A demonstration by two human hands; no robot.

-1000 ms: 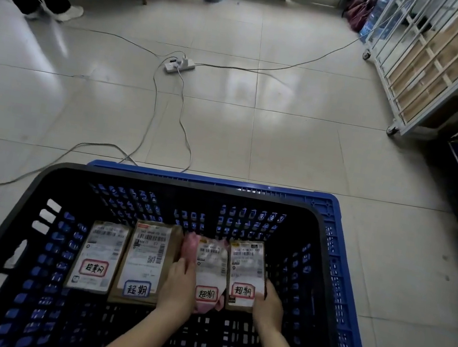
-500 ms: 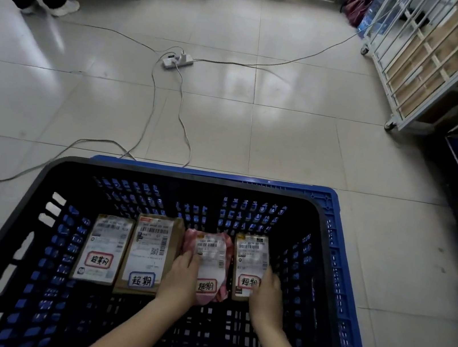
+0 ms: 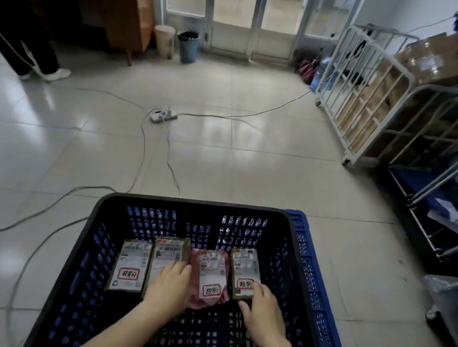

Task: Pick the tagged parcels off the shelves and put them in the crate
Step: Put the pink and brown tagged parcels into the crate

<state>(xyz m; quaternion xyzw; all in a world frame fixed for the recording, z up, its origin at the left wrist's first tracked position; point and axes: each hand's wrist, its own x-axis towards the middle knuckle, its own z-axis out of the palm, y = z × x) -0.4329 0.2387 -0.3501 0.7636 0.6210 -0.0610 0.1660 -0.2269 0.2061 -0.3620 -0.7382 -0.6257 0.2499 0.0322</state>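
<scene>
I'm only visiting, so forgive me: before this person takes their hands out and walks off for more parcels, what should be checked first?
1. Parcels inside the crate: four lie on its bottom. Ok.
2. Lying flat, side by side, none stacked: ok.
3. Tags showing: ok on the left parcel, pink parcel and right parcel. The brown parcel has its near end under the left hand, so cannot tell.
4. Hands free: not ok. The left hand rests on the brown parcel and the right hand touches the right parcel.
5. Walking path: not ok. A cable and power strip lie on the floor ahead of the crate.
</scene>
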